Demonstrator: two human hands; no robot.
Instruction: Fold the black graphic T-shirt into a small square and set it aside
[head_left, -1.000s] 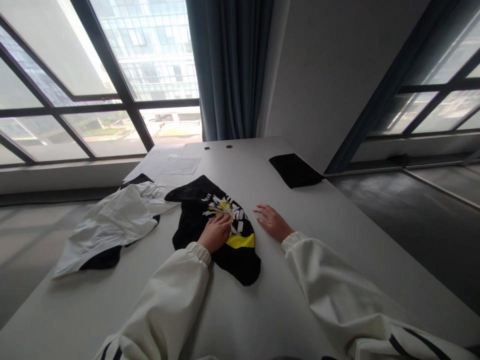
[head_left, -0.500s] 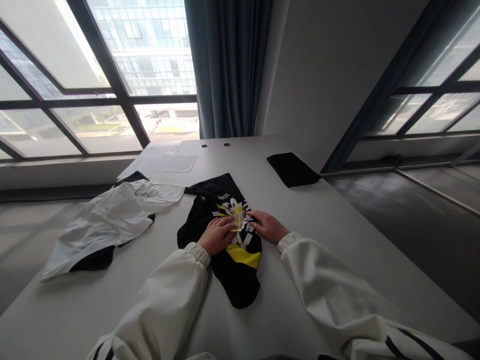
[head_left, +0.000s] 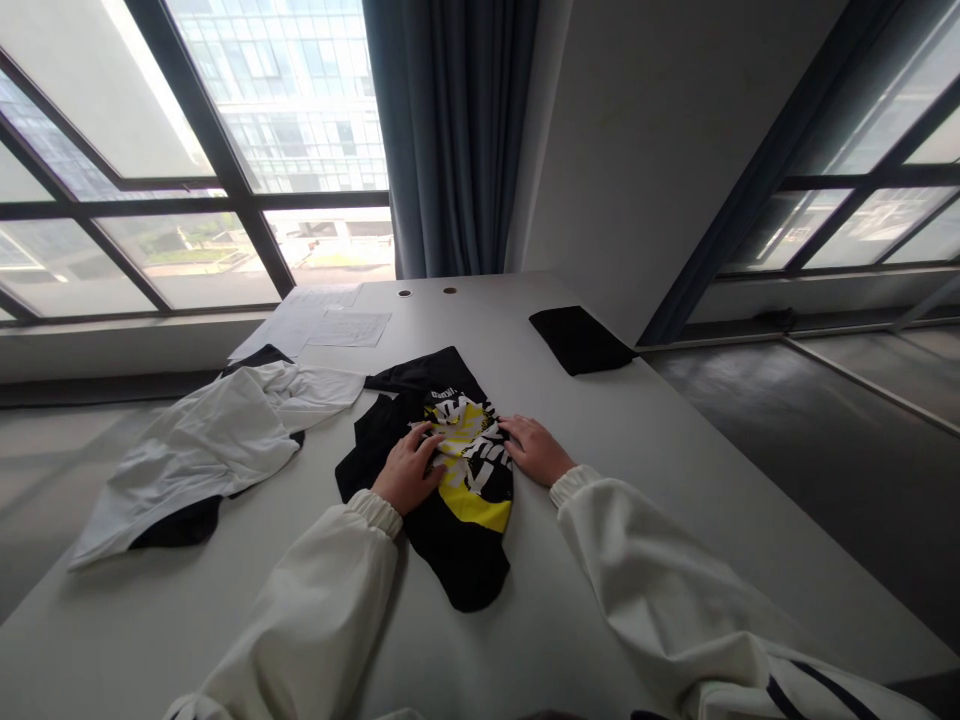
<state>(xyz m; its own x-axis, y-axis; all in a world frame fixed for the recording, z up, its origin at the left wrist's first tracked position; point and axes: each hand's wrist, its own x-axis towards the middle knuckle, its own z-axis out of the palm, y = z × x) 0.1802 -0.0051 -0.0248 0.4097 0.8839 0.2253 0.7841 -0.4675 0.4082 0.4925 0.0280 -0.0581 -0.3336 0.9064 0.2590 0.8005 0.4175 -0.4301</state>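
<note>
A black garment (head_left: 450, 540) with a yellow and white print lies on the white table (head_left: 675, 470) in front of me. My left hand (head_left: 406, 470) rests flat on its left part, fingers spread beside the print. My right hand (head_left: 534, 448) lies flat on the garment's right edge, fingers stretched towards the print. Both arms wear white sleeves.
A crumpled white garment (head_left: 217, 440) over something black lies at the left. A folded black cloth (head_left: 579, 338) sits at the far right edge. Papers (head_left: 330, 322) lie near the window. Two round holes (head_left: 427, 292) mark the table's far end. A curtain hangs behind.
My right hand came from the bare table onto the garment's right edge. My left hand slid left off the print. More of the yellow print now shows between them.
</note>
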